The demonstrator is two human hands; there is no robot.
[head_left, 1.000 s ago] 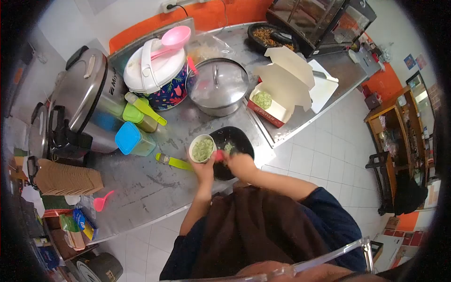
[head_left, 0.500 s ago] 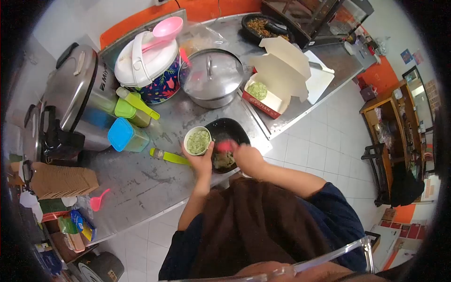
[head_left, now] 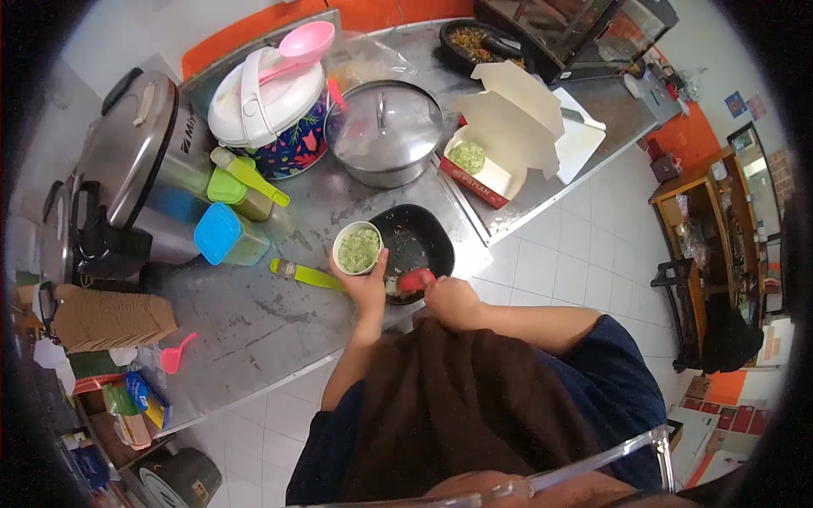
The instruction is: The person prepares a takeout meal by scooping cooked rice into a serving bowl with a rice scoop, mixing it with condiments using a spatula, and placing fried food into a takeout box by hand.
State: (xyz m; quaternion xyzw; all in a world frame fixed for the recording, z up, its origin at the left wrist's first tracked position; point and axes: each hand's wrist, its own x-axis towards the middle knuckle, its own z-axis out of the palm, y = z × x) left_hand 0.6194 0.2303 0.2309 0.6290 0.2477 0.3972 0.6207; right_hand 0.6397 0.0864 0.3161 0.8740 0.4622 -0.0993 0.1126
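While the cup is held: the small white round cup, filled with pale green, rice-like grains, is gripped in the left hand, whose thumb is set along the side toward the pan; its mouth is turned upward, presumably so that nothing is spilled.
Cup's place: it is held at the left edge of the pan, probably to be kept near the scoop; whether cup and pan are touching cannot be told.
Scoop: the small red plastic scoop is grasped by the closed right hand; its head is held low at the pan's near side, apparently because loose grains are gathered there.
Pan: the black rounded-square pan is set at the near edge of the grey metal counter, where it is easily reached by both hands. By its line, the long lime-green handle seems to be joined to it, though the join is hidden.
Box: the red cardboard box with cream inner walls is stood open beyond the pan, its green mound exposed, perhaps for easy access.
Pink ladle: the pale pink plastic ladle is laid on the white-lidded, dark blue floral bucket, likely to be kept off the counter.
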